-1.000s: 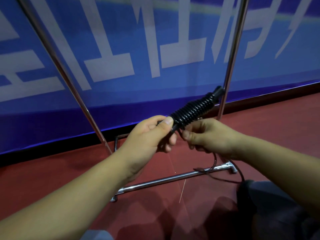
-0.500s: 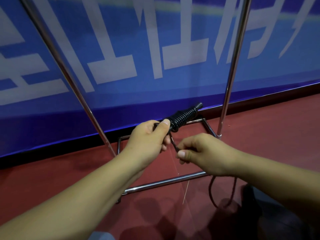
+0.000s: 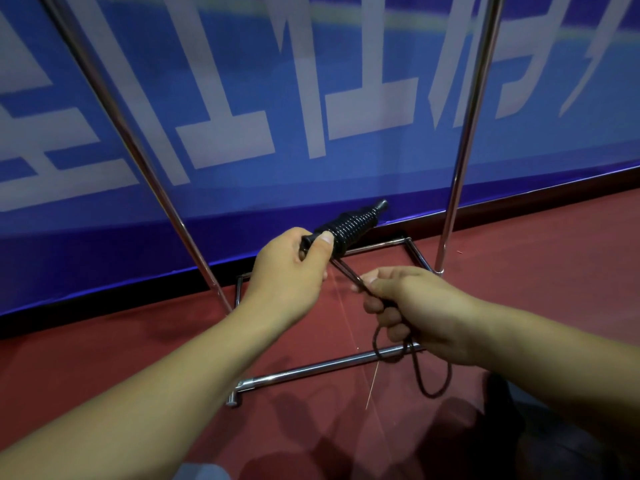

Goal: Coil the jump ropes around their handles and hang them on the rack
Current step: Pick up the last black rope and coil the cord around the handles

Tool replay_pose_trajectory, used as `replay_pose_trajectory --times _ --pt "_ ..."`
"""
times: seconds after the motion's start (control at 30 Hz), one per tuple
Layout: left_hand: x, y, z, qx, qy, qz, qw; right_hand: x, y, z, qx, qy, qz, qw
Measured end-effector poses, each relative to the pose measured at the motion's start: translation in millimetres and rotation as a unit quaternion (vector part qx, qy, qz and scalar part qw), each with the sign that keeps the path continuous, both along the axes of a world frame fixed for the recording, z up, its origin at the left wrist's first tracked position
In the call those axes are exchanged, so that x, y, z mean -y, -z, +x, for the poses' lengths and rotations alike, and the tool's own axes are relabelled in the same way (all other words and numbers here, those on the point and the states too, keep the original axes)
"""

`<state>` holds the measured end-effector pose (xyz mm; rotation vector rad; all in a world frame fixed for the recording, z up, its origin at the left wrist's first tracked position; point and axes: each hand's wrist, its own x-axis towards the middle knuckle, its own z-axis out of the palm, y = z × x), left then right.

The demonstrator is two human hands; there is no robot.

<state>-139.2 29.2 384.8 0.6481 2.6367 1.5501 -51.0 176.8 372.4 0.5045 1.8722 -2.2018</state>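
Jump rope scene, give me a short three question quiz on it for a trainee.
1. True or false: the left hand grips the handles wrapped in black coils.
2. Which hand pulls the loose rope taut? A left, B right.
3. Fill in: the slack loop hangs from the right hand in front of the rack's chrome ____ bar.

Key: 1 true. 2 B. 3 base.
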Motion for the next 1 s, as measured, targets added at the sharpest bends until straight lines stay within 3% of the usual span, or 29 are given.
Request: replay_pose_trajectory --times 0.17,0.47,0.63,1.0 --pt "7.8 1.7 -17.6 -0.05 -0.037 -0.044 0.997 5.5 9.6 11.9 -0.02 -0.04 0.134 0.99" --pt "21.2 4.5 -38.1 -0.031 -0.022 -0.151 0.988 -0.7 5.7 15.8 -0.069 -0.062 0.256 0.962" --pt "21.3 8.2 -36.3 -0.034 -0.003 -0.195 0.98 -2.4 -0.7 19.5 -0.094 -0.092 0.275 0.952" --pt "14.0 13.6 -30.9 -0.07 0.035 -0.288 0.954 -9.4 -13.2 24.7 -0.129 -0.066 0.445 0.884"
